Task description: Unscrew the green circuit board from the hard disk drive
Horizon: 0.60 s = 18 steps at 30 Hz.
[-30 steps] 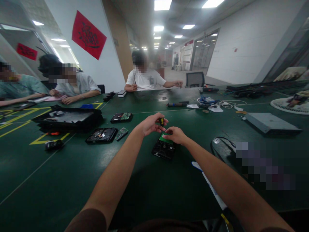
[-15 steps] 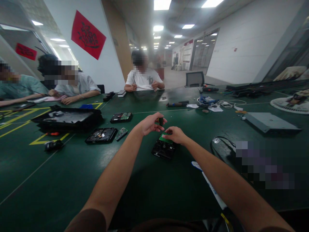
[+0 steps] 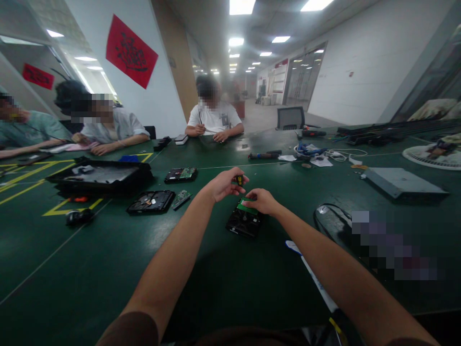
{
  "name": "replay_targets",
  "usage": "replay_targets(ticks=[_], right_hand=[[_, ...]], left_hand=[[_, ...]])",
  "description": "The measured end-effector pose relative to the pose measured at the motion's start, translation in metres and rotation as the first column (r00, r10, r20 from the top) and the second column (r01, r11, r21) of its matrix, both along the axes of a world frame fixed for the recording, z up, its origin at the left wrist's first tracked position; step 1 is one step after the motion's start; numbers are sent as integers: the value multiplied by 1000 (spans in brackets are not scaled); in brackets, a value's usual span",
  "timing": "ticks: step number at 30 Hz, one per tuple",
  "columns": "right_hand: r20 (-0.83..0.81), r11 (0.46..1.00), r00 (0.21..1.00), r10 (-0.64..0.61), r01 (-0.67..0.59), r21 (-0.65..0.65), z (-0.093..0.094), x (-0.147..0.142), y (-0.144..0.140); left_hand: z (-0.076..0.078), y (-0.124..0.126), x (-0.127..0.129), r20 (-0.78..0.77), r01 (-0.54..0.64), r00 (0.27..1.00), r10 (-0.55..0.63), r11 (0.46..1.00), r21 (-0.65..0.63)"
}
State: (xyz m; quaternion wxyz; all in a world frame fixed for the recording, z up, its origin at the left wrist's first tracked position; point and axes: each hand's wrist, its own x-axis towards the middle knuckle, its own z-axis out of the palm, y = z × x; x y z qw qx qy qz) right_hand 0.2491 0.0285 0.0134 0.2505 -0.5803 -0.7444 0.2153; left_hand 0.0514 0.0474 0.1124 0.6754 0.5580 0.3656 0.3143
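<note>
A black hard drive (image 3: 244, 222) lies flat on the dark green surface (image 3: 90, 269), straight ahead of the person, with a small green circuit board (image 3: 247, 205) on its far end. The right hand (image 3: 262, 200) rests on that far end, fingers curled down onto the green board. Just above and to the left, the left hand (image 3: 224, 183) has its fingers closed around a short screwdriver (image 3: 239, 180) with a black and yellow handle, held over the drive. Further left on the surface lie an opened drive (image 3: 151, 201), a loose green board (image 3: 182, 198) beside it, another drive (image 3: 181, 174) behind, and a black tray (image 3: 101, 177). Three other people sit along the far edges.
</note>
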Motion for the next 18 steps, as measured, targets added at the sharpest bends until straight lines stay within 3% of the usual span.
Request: replay_targets(ticks=[10,18], right_hand=[[3,1000,1000,-18,18,-14,4,-2,-4],[-14,999,1000,-25,25,-34,5,-1,-4]], left_hand=[[-2,-2,4,53,44,998,-42,999,-27],[1,0,0,0,-23,1000,23,1000,-10]])
